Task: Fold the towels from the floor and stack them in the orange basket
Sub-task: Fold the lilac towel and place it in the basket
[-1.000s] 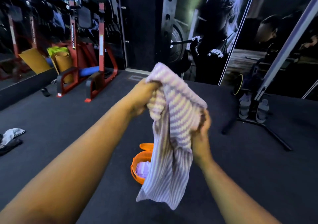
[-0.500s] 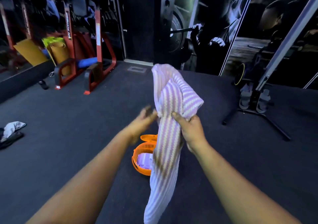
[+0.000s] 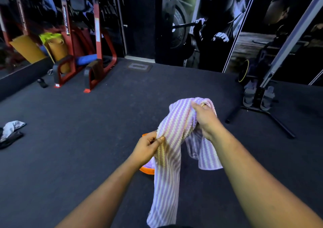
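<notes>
A purple and white striped towel hangs in the air in front of me. My left hand pinches its edge low on the left, and my right hand grips the bunched top on the right. One long end of the towel drops down toward me; a shorter end hangs under my right hand. The orange basket stands on the floor right behind the towel and my left hand, mostly hidden, with something pale purple inside. More cloth, a grey and black heap, lies on the floor at far left.
Dark rubber gym floor all around. A red weight rack with rolled mats stands at the back left. A black stand with sprawling legs and grey shoes is at the right. A wall mural fills the back.
My right hand moved up to the towel's top. My left hand dropped and took the towel's edge, spreading the two holds apart. The view tilted down a little.
</notes>
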A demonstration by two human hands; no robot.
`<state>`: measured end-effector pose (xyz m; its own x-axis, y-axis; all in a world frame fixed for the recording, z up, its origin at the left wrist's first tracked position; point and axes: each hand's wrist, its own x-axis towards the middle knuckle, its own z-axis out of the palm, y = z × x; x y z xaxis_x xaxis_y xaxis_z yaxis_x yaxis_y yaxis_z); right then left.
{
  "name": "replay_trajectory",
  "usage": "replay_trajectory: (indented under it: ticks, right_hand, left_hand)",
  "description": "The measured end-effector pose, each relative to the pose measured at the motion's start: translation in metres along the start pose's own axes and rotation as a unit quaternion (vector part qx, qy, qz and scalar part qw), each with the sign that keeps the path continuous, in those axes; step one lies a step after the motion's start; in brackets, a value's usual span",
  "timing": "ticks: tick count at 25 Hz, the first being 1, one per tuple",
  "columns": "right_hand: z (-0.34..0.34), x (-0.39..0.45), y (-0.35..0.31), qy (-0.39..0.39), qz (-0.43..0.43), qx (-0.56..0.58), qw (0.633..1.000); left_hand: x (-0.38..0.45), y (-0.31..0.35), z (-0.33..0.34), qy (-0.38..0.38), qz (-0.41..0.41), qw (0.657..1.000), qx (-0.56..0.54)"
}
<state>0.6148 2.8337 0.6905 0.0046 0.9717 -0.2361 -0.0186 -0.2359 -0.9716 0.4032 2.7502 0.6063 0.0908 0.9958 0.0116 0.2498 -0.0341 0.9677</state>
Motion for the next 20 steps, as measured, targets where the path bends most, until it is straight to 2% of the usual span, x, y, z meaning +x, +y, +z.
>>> replay_trajectory:
  ticks: [3, 6, 7, 8, 9, 11, 12, 13, 15, 17, 19, 20]
  right_hand:
    - [-0.028, 0.000, 0.001, 0.012, -0.024, -0.109, 0.994]
    - [-0.047, 0.000, -0.002, 0.012, 0.028, -0.186, 0.982]
    - [-0.049, -0.002, -0.003, 0.015, 0.042, -0.179, 0.983]
    - [-0.049, -0.006, -0.005, 0.008, 0.052, -0.124, 0.991]
    - [-0.048, -0.010, -0.004, 0.011, 0.067, -0.011, 0.998]
    - [-0.046, -0.008, 0.011, -0.023, 0.065, 0.235, 0.970]
    - [-0.041, -0.012, 0.023, -0.058, 0.055, 0.265, 0.961]
    - [-0.033, -0.021, 0.037, -0.100, 0.061, 0.229, 0.966]
    - [-0.014, -0.038, 0.067, -0.155, 0.094, 0.071, 0.981]
    - [-0.010, -0.039, 0.087, -0.136, 0.089, 0.030, 0.986]
    - [-0.024, -0.026, 0.090, -0.066, 0.040, 0.038, 0.996]
    - [-0.034, -0.018, 0.084, -0.031, 0.007, -0.001, 0.999]
  left_hand:
    - [-0.003, 0.016, -0.011, 0.034, -0.043, 0.993, -0.104]
    - [0.002, 0.030, -0.013, 0.058, -0.073, 0.977, -0.193]
    - [0.006, 0.037, -0.013, 0.056, -0.089, 0.967, -0.230]
    - [0.010, 0.042, -0.013, 0.047, -0.102, 0.956, -0.269]
    - [0.014, 0.047, -0.011, 0.036, -0.114, 0.946, -0.300]
    - [0.020, 0.057, -0.008, 0.016, -0.120, 0.938, -0.325]
    - [0.022, 0.062, -0.007, 0.010, -0.117, 0.938, -0.325]
    - [0.025, 0.066, -0.005, 0.007, -0.113, 0.938, -0.329]
    - [0.030, 0.072, -0.004, 0.013, -0.097, 0.938, -0.333]
    - [0.036, 0.062, -0.013, 0.054, -0.071, 0.961, -0.263]
    - [0.043, 0.042, -0.035, 0.117, -0.039, 0.992, -0.027]
    - [0.046, 0.031, -0.048, 0.136, -0.030, 0.985, 0.100]
